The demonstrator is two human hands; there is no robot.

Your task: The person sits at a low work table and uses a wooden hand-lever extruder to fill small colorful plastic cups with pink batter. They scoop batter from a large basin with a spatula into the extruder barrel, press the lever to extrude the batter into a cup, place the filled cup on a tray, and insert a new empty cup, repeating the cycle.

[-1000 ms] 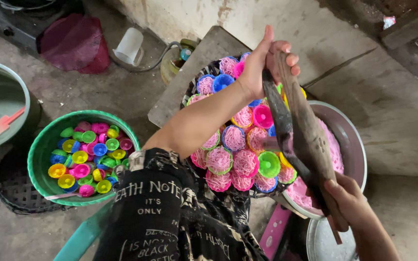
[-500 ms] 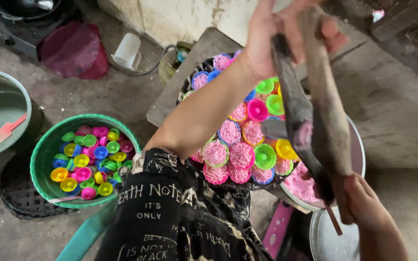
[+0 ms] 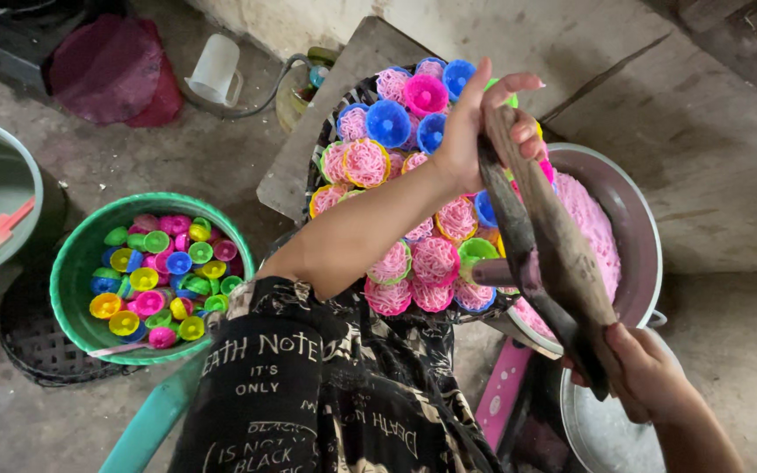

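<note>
Over the tray of pink noodle cups (image 3: pixel 435 258), left hand (image 3: pixel 475 131) and right hand (image 3: pixel 646 377) both grip the wooden press (image 3: pixel 554 254); squeezing appears underway, needing steady closing force.

Basin (image 3: pixel 81 254) of cups (image 3: pixel 155 276) lies left; tray (image 3: pixel 313 175) of filled moulds (image 3: pixel 413 254) centre; bowl (image 3: pixel 637 236) right.

a bare concrete floor (image 3: pixel 203 158) carries a green basin (image 3: pixel 76 263) of coloured cups near left, a white jug (image 3: pixel 215 68) far left, a metal bowl (image 3: pixel 637 236) right.
</note>
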